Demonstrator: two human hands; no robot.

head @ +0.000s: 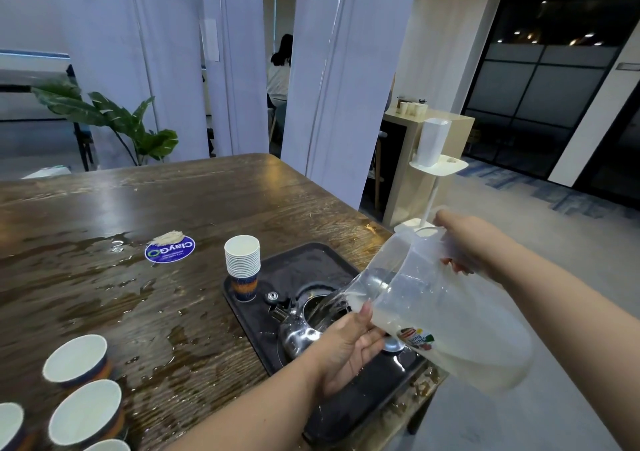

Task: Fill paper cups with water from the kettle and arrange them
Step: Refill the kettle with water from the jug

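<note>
A clear plastic pitcher [446, 315] is tilted to the left, and water runs from its spout into the open top of a steel kettle [304, 326]. The kettle stands on a black tray [291, 267]. My right hand [467, 239] grips the pitcher's handle at the top. With straight fingers, my left hand [349, 346] supports the pitcher from below near the spout. The kettle's lid [272, 297] lies on the tray beside it. A stack of paper cups [242, 263] stands on the tray's left end. Several separate paper cups [83, 381] stand at the lower left.
The wooden table [138, 201] is wet with spilled water left of the tray. A round blue sticker [169, 248] lies on it. The table's right edge runs close behind the tray. A white stand [434, 166] is on the floor to the right.
</note>
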